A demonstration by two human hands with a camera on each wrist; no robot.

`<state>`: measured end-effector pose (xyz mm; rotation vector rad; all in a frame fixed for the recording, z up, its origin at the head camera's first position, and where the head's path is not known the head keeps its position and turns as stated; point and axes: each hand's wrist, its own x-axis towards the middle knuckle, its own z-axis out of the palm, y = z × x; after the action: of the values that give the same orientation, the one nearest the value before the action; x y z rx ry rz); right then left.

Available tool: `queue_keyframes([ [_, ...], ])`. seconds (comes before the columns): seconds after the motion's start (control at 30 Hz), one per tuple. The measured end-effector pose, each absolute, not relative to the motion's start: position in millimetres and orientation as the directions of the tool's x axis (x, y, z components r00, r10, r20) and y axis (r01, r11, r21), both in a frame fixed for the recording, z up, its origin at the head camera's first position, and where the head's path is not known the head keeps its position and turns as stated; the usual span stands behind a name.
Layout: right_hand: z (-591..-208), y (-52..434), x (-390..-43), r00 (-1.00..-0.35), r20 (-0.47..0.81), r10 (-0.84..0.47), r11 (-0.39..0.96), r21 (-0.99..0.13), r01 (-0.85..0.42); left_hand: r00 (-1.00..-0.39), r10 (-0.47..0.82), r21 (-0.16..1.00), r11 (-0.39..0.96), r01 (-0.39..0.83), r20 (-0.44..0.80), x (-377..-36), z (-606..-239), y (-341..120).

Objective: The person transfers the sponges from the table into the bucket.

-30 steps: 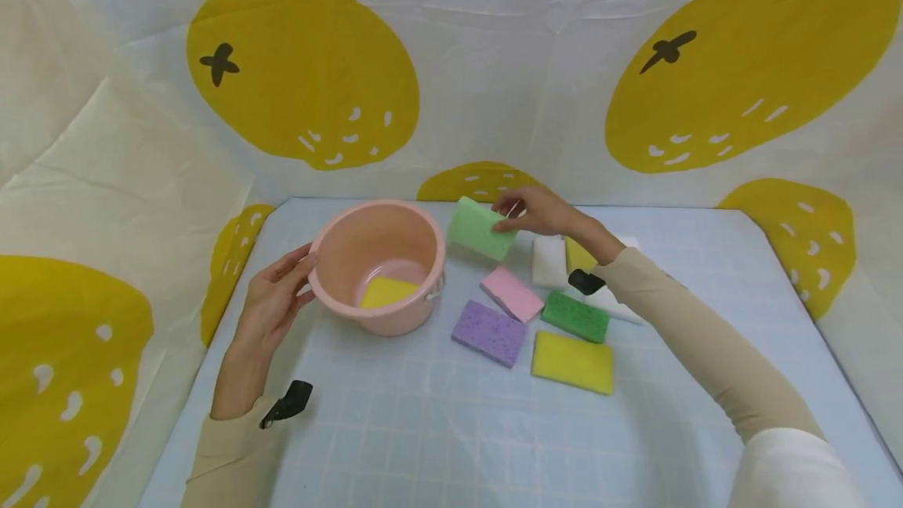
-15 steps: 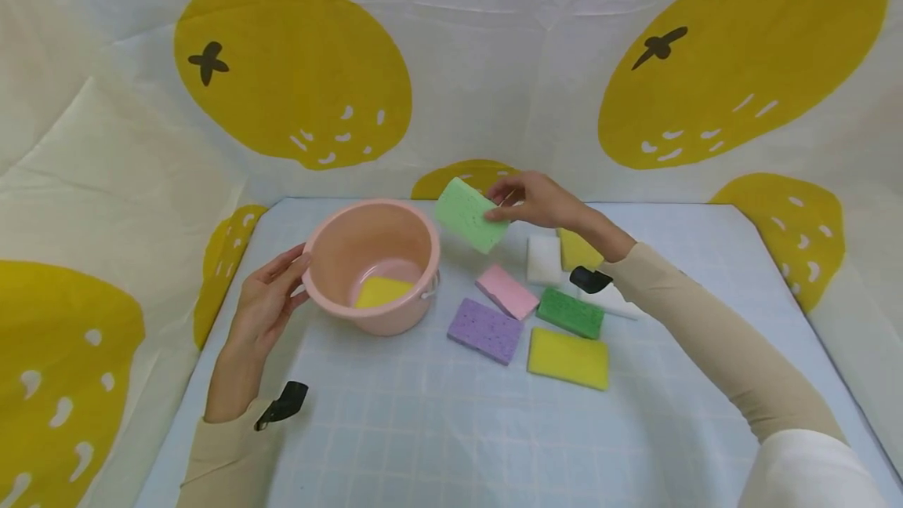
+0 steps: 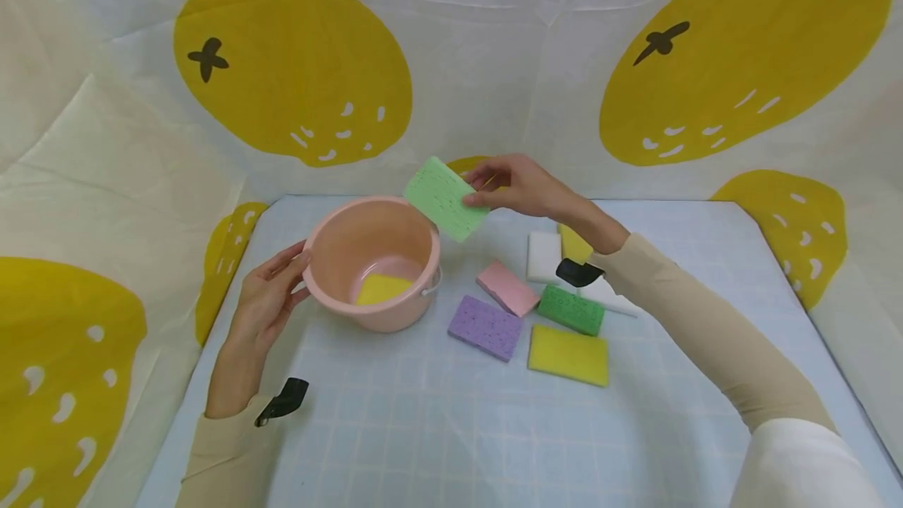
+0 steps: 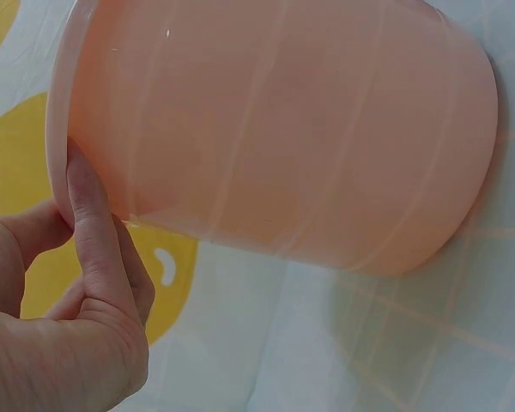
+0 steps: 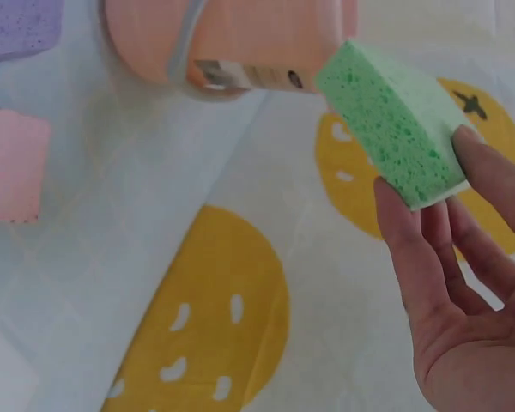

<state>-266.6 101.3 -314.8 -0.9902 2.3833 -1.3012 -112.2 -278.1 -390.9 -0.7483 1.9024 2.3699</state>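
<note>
A pale pink bucket [image 3: 395,321] stands at the left of the table, a yellow sponge [image 3: 381,289] lying on its bottom. My left hand [image 3: 266,300] pinches the bucket's left rim; in the left wrist view the thumb and fingers meet at that rim [image 4: 58,129]. Up at the bucket's right rim, my right hand [image 3: 525,188] holds a light green sponge [image 3: 439,198] between thumb and fingers, tilted and raised off the table. The right wrist view shows the pitted face of this green sponge [image 5: 395,129], with the fingers gripping one end.
Right of the bucket lie a purple sponge [image 3: 485,328], a pink sponge [image 3: 508,288], a dark green sponge [image 3: 571,310] and a yellow sponge [image 3: 567,356]. White pieces [image 3: 544,257] and another yellow sponge [image 3: 573,243] sit behind, partly under the right arm. A fruit-printed cloth [image 3: 494,61] hangs behind.
My right hand has carried the light green sponge up and to the left, from beside the bucket to its right rim. The left hand stays at the bucket's rim.
</note>
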Motion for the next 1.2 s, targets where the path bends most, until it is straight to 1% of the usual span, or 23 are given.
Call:
queue_keyframes([
  [0.13,-308,93,-264,-0.734,0.102,-0.672,0.298,-0.869,-0.394,-0.89,-0.285,0.921,-0.269,-0.283,-0.356,-113,-391,-278],
  [0.23,-307,85,-262,-0.724,0.106,-0.681,0.261,-0.889,-0.376,-0.89,-0.285,0.92,-0.272,-0.281,-0.356,-113,-390,-278],
  [0.47,-312,61,-257,-0.689,0.082,-0.72,0.258,-0.89,-0.375,-0.887,-0.283,0.916,-0.279,-0.288,-0.365,-113,-390,-277],
  [0.57,-317,51,-256,-0.66,0.09,-0.746,0.227,-0.898,-0.378,-0.885,-0.282,0.915,-0.28,-0.292,-0.369,-113,-390,-276],
  [0.87,-335,26,-252,-0.566,0.111,-0.817,0.202,-0.864,-0.461,-0.882,-0.285,0.912,-0.28,-0.299,-0.376,-111,-389,-278],
  [1.03,-337,13,-249,-0.548,0.124,-0.827,0.214,-0.833,-0.51,-0.877,-0.292,0.911,-0.278,-0.303,-0.381,-111,-389,-278],
  [1.2,-339,0,-244,-0.518,0.08,-0.852,0.26,-0.794,-0.55,-0.879,-0.288,0.912,-0.273,-0.306,-0.381,-111,-390,-278],
])
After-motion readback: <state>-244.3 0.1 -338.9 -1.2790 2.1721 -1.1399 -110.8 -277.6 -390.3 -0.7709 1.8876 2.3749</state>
